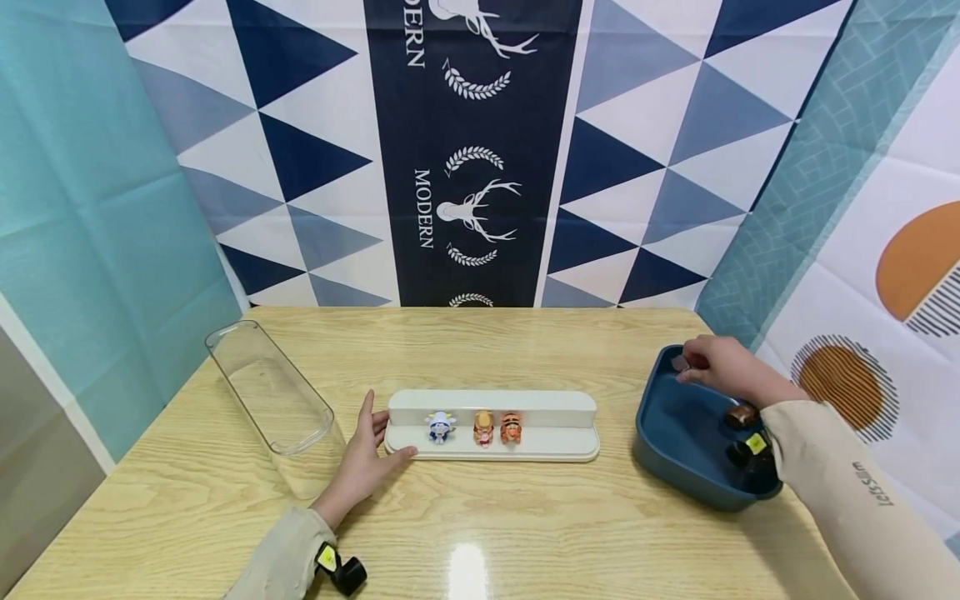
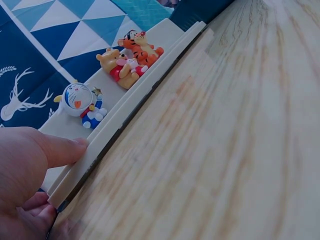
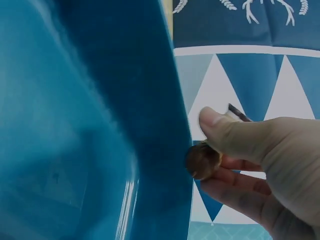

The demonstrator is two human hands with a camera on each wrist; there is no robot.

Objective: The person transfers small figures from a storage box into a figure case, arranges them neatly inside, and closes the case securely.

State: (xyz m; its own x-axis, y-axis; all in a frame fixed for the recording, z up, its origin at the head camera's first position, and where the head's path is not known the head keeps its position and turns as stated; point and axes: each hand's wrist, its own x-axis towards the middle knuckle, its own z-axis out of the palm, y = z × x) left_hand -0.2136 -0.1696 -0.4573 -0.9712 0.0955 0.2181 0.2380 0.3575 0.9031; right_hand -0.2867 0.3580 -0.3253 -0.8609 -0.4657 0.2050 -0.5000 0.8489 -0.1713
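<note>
A white stepped display stand (image 1: 555, 450) bears three small figurines: a white-and-blue one (image 2: 80, 102), a yellow bear in red (image 2: 117, 67) and an orange striped tiger (image 2: 142, 50). My left hand (image 1: 365, 461) holds the stand's left end, its thumb on the front ledge and its fingers about the end. Over the far part of a dark blue basin (image 1: 675, 471), my right hand (image 1: 716, 364) pinches a small rounded brown object (image 3: 203, 161) between thumb and fingers. The fingers cover much of it, and its kind cannot be told.
A clear plastic box (image 1: 277, 392) stands on the wooden table (image 1: 480, 508), left of the stand. Inside the basin a small brown item (image 1: 741, 415) lies beside my right wrist. A patterned cloth (image 1: 480, 150) hangs behind the table.
</note>
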